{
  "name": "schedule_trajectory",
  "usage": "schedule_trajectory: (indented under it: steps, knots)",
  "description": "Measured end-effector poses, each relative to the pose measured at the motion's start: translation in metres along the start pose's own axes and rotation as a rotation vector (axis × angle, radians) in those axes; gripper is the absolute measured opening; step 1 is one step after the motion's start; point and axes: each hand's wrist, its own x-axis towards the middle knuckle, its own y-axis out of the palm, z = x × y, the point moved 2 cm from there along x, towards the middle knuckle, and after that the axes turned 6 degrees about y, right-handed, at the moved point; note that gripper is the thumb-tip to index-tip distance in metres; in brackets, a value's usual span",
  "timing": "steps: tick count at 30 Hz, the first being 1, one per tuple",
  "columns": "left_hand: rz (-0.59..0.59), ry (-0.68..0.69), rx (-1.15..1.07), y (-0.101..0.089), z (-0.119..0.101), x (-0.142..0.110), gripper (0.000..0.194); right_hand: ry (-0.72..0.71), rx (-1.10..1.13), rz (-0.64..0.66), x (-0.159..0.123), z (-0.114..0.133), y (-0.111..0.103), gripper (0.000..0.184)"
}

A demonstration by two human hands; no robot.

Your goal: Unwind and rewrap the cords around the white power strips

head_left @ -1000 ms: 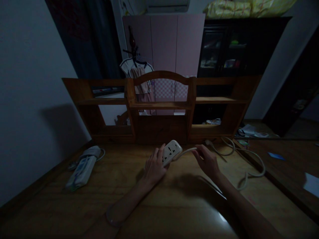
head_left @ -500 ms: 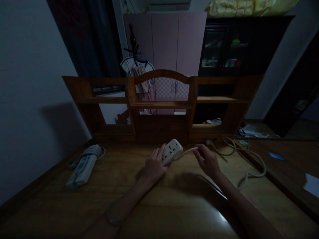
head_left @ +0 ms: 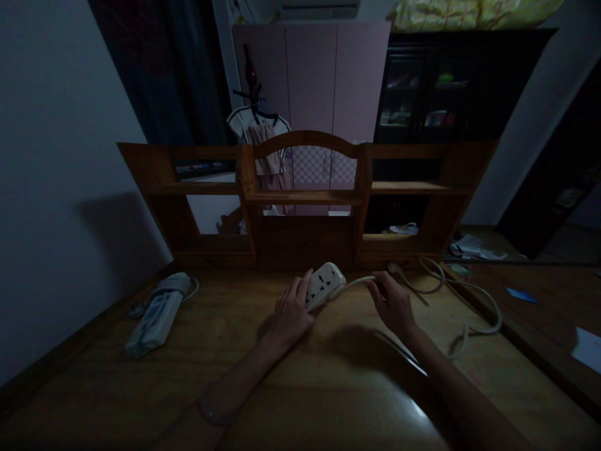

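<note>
A white power strip (head_left: 325,282) is lifted a little off the wooden desk (head_left: 300,388), tilted up toward the far side. My left hand (head_left: 292,311) is wrapped around its near end. Its white cable (head_left: 469,294) leaves the far end and loops over the desk to the right. My right hand (head_left: 393,303) pinches that cable close to the strip. The room is dim.
A second white power strip with its cord wound up (head_left: 157,312) lies at the left of the desk. A wooden shelf unit (head_left: 305,199) stands along the desk's far edge. Papers (head_left: 586,348) lie on the darker surface at the right. Cabinets stand behind.
Almost nothing differs. The power strip and both hands have shifted a touch upward and to the right; the grips are the same.
</note>
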Motion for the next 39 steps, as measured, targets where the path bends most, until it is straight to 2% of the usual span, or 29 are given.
schedule_trajectory:
  steps: [9,16,23,29,39]
  knots:
    - [0.001,0.015,-0.007,0.0007,0.0001,0.0007,0.085,0.011,-0.012,-0.020,0.0004,-0.0009,-0.0016,0.013]
    - [-0.011,0.013,-0.036,0.0009,-0.0010,0.0002,0.084,0.017,-0.030,-0.083,0.0012,-0.0017,-0.0025,0.014]
    - [-0.049,0.003,-0.171,-0.0025,-0.0020,-0.0010,0.093,0.038,-0.012,-0.101,0.0027,-0.0020,-0.0045,0.015]
    - [-0.070,0.022,-0.221,-0.0051,-0.0028,-0.0013,0.075,0.068,-0.028,-0.120,0.0032,-0.0061,-0.0072,0.016]
    - [0.022,0.095,-0.240,-0.0078,-0.0057,0.0017,0.073,0.073,-0.006,-0.122,0.0018,-0.0032,-0.0062,0.017]
